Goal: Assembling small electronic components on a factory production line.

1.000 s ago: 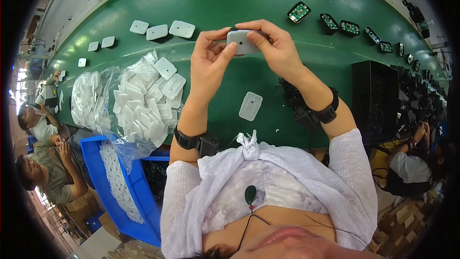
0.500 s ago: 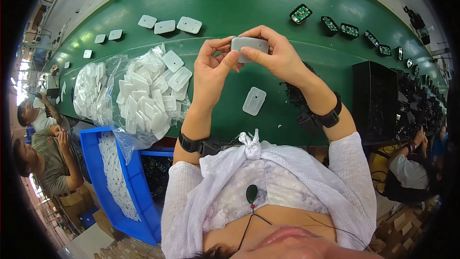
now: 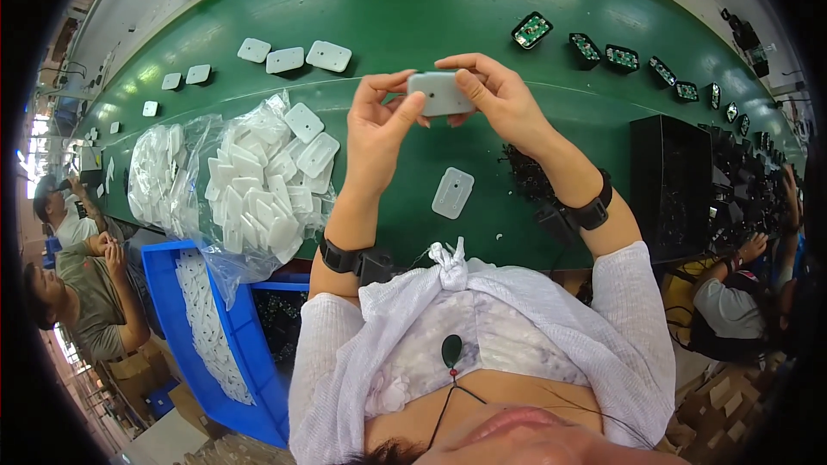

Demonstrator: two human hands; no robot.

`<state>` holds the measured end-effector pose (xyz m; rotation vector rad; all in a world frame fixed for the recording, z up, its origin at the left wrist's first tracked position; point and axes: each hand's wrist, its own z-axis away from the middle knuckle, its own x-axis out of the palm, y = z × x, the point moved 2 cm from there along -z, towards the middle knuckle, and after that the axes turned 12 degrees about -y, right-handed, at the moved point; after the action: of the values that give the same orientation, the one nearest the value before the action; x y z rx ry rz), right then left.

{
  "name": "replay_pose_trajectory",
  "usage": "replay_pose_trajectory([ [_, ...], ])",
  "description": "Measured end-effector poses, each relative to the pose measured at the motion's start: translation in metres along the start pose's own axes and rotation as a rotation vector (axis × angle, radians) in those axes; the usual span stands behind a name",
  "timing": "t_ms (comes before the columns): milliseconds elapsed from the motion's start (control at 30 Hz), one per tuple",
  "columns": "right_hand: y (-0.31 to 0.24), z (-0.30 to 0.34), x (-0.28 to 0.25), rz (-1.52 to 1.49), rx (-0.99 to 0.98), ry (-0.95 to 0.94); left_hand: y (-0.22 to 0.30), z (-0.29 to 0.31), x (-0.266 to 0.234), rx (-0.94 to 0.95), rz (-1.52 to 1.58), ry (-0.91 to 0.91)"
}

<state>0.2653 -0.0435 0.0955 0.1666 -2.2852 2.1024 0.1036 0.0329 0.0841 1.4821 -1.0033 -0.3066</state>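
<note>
The pale grey, rounded rectangular plastic cover (image 3: 438,95) is raised at twelve o'clock in the view. The left hand (image 3: 377,116) pinches its nine-o'clock end, the right hand (image 3: 502,105) its three-o'clock end, probably for steady support. Toward six o'clock, a translucent, whitish plastic plate (image 3: 452,193) lies on the glossy green table (image 3: 405,13).

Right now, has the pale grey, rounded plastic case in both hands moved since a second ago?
Yes, slightly lower in the view: the case is now closer to the flat, whitish plastic cover lying on the green table.
</note>
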Motion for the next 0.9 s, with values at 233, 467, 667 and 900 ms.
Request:
replay_pose_trajectory([
  [233, 0.009, -0.030, -0.011, 0.133, 0.153, 0.022, -0.016, -0.019, -0.009, -0.023, -0.062, 0.030],
  [467, 0.052, -0.072, -0.043, 0.037, 0.241, 0.113, -0.051, -0.076, -0.047, -0.165, -0.068, 0.157],
  [667, 0.051, -0.062, -0.076, 0.250, 0.292, 0.240, -0.074, -0.101, -0.067, -0.285, -0.253, 0.190],
  [900, 0.042, -0.032, -0.089, 0.317, 0.240, 0.277, -0.079, -0.119, -0.078, -0.220, -0.378, 0.178],
])
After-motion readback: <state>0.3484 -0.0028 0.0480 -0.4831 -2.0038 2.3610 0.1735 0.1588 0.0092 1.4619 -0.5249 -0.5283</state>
